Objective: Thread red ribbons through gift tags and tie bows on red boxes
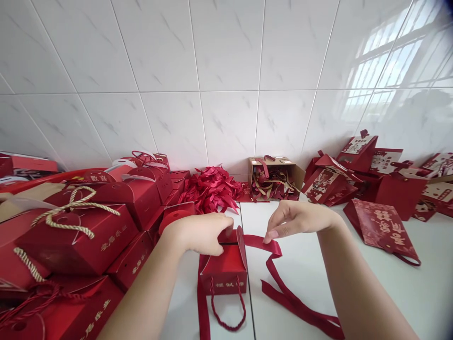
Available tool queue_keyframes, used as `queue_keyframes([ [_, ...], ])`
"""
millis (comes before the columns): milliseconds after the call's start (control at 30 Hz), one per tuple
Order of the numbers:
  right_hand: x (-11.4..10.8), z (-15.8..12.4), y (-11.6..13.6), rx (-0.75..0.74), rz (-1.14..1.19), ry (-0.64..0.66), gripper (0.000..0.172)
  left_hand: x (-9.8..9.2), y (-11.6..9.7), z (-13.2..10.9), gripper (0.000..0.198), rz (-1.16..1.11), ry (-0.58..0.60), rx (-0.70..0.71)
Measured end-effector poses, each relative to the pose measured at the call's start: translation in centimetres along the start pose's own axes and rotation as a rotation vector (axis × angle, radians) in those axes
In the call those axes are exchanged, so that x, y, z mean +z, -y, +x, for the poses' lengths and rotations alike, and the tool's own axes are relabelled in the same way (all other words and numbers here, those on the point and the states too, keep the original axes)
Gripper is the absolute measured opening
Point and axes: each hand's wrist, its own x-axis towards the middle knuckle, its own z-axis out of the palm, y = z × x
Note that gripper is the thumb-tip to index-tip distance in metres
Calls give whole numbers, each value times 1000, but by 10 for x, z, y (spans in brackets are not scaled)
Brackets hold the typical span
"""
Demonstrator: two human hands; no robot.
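Observation:
A small red gift box [224,268] with a cord handle stands on the white table [406,293] in front of me. My left hand [201,232] is closed over the box's top, fingers curled at its arched flap. My right hand [295,219] pinches a dark red ribbon [283,288] just right of the box top. The ribbon runs from the pinch down across the table to the right, and another length hangs along the box's left side.
Stacked red gift boxes [81,236] with rope handles fill the left. A heap of red ribbon bows [210,189] and an open cardboard box [274,177] sit against the tiled wall. Red paper bags [380,226] and folded boxes lie at right.

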Motion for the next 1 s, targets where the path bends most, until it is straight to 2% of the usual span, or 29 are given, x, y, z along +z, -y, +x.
queue_keyframes([
  [167,-2,6,-10,7,22,41,34,4,-2,7,38,6,2,48],
  [300,-1,9,-10,19,33,45,30,4,-3,12,33,-24,-3,118],
  [567,4,12,-6,65,0,51,39,7,-7,22,32,-87,-18,194],
  [833,11,8,8,53,-73,98,42,1,-2,12,32,-146,-25,296],
  [1000,15,9,10,104,-142,69,40,1,-5,14,35,-177,10,326],
])
